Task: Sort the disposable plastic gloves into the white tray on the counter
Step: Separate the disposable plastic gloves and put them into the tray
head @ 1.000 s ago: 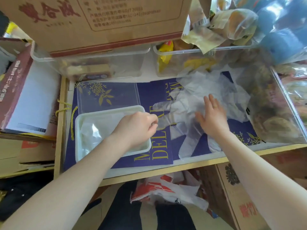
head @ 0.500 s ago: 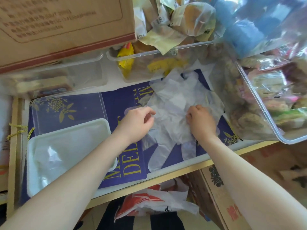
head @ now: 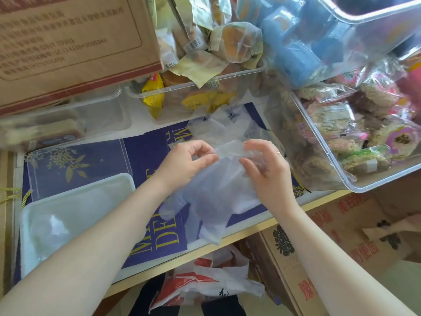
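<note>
A clear plastic glove (head: 211, 197) hangs above the counter, its fingers drooping toward the front edge. My left hand (head: 186, 160) pinches its cuff on the left and my right hand (head: 266, 172) pinches it on the right, so the cuff is stretched between them. Behind the hands lies a crumpled pile of more clear gloves (head: 225, 126) on the blue printed mat. The white tray (head: 77, 185) sits at the lower left under my left forearm, with a crumpled clear glove (head: 47, 226) inside it.
A clear lid (head: 75, 160) lies behind the tray. Clear bins of wrapped snacks (head: 205, 87) and a large tilted bin (head: 355, 142) crowd the back and right. A cardboard box (head: 68, 42) overhangs the back left. Bags and cartons sit below the counter's front edge.
Both hands have lifted one glove off the pile and hold it up between them. The view has shifted so the tray sits lower and further left.
</note>
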Motion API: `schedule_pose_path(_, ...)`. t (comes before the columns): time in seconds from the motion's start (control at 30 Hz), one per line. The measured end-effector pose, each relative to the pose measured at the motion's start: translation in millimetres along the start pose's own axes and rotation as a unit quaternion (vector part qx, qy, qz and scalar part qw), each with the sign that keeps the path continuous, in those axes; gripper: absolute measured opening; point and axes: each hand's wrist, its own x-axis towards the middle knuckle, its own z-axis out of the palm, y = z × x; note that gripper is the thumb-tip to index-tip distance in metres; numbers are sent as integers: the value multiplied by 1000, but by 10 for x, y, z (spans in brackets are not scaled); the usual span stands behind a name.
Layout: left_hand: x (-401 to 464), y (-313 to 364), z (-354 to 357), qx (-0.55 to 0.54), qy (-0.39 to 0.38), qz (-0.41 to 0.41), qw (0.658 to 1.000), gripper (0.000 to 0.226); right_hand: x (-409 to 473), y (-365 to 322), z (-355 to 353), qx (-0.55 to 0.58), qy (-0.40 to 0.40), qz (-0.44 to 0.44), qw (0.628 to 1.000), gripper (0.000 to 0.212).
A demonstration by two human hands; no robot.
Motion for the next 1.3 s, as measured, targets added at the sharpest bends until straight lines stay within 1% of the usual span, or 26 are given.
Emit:
schedule_pose_path(0.03, -38, 13, -24, -30, -1, 8, 1000, 5, -1, -64, -13, 47, -2, 65, 997, 38)
schedule_pose_path(0.07, -77, 22, -45, -50, 2, 14, 999, 7, -3, -94, -24, 81, 2, 133, 988, 53)
schedule_pose_path(0.1, -116, 26, -62, -74, 10, 16, 997, 7, -5, -114, -39, 107, 9, 193, 975, 59)
schedule_pose_path(0.13, -154, 28, -80, -101, 21, 10, 995, 7, -1, -108, -47, 128, 10, 239, 963, 52)
schedule_pose_path(0.2, -217, 5, -128, -149, 35, -10, 988, 16, 24, -114, -48, 188, -13, 297, 936, 17)
schedule_pose_path(0.23, -247, -3, -151, -169, 34, -26, 985, 25, 30, -127, -41, 215, -22, 313, 925, 7)
schedule_pose_path(0.3, -284, -42, -195, -214, 21, -74, 974, 51, 36, -116, -1, 226, -22, 312, 922, 14)
schedule_pose_path(0.33, -302, -50, -209, -233, 13, -106, 967, 62, 44, -131, 15, 221, -14, 306, 926, 14)
schedule_pose_path(0.4, -341, -96, -246, -243, -4, -162, 956, 70, 54, -162, 38, 206, -8, 293, 933, 12)
schedule_pose_path(0.47, -383, -130, -290, -245, -37, -197, 949, 67, 63, -199, 67, 188, -10, 289, 939, 15)
schedule_pose_path(0.53, -414, -145, -327, -257, -67, -209, 941, 52, 73, -221, 102, 170, -17, 285, 943, 15)
schedule_pose_path(0.63, -433, -169, -355, -303, -38, -212, 928, 12, 88, -278, 142, 170, -24, 286, 943, 19)
schedule_pose_path(0.67, -448, -154, -373, -317, -26, -214, 924, 10, 90, -273, 158, 165, -29, 285, 944, 20)
schedule_pose_path(0.77, -500, -178, -459, -307, 12, -198, 931, 16, 64, -240, 285, 119, -82, 291, 946, 27)
schedule_pose_path(0.83, -533, -187, -527, -269, 75, -182, 943, 19, 52, -154, 435, 96, -125, 308, 938, 26)
schedule_pose_path(0.87, -542, -198, -554, -233, 109, -172, 951, 22, 61, -86, 505, 55, -140, 305, 940, 21)
schedule_pose_path(0.9, -549, -225, -576, -190, 139, -162, 958, 24, 77, 13, 562, -29, -153, 289, 945, 20)
schedule_pose_path(0.93, -557, -250, -598, -150, 164, -156, 962, 25, 95, 138, 598, -133, -168, 265, 940, 33)
schedule_pose_path(0.97, -559, -293, -622, -118, 183, -153, 964, 27, 121, 262, 623, -219, -179, 243, 928, 52)
schedule_pose_path(1.0, -561, -331, -650, -92, 199, -153, 964, 30, 151, 351, 640, -277, -178, 228, 916, 67)
schedule_pose_path(1.07, -559, -412, -695, -40, 224, -148, 962, 35, 205, 473, 668, -318, -184, 232, 901, 86)
schedule_pose_path(1.13, -548, -483, -738, -3, 237, -139, 962, 34, 227, 564, 689, -326, -199, 246, 891, 93)
schedule_pose_path(1.17, -543, -509, -755, 2, 241, -136, 961, 31, 221, 590, 695, -343, -197, 236, 888, 91)
schedule_pose_path(1.2, -531, -535, -771, 2, 246, -133, 960, 29, 215, 617, 692, -367, -183, 214, 887, 84)
schedule_pose_path(1.3, -496, -575, -806, -3, 264, -119, 957, 23, 207, 652, 680, -434, -140, 131, 880, 44)
